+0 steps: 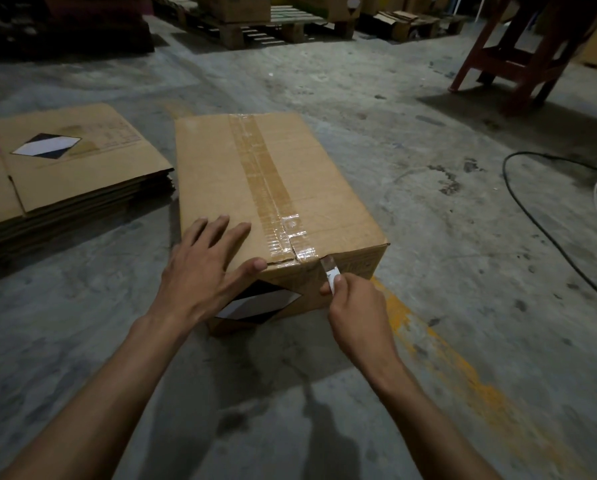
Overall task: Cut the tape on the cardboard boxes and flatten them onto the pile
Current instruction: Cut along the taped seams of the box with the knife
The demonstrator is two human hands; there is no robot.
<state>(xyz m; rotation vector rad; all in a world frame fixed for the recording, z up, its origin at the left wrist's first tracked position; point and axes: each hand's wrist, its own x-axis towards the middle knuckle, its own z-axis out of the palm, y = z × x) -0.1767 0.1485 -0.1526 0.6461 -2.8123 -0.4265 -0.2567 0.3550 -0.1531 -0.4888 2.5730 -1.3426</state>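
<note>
A closed cardboard box [328,188] stands on the concrete floor in front of me. Brown and clear tape [262,174] runs along its top seam and over the near edge. My left hand [203,271] lies flat on the box top near the front left corner, fingers spread. My right hand [356,306] grips a small white knife [331,277]; its blade touches the box's near edge just right of the tape end. A pile of flattened boxes [68,181] lies to the left of the box.
Wooden pallets [255,29] with more cartons stand at the back. A red wooden stool [522,57] is at the upper right. A black cable [546,233] and a white one curve across the floor on the right. A yellow painted line [439,344] runs under my right arm.
</note>
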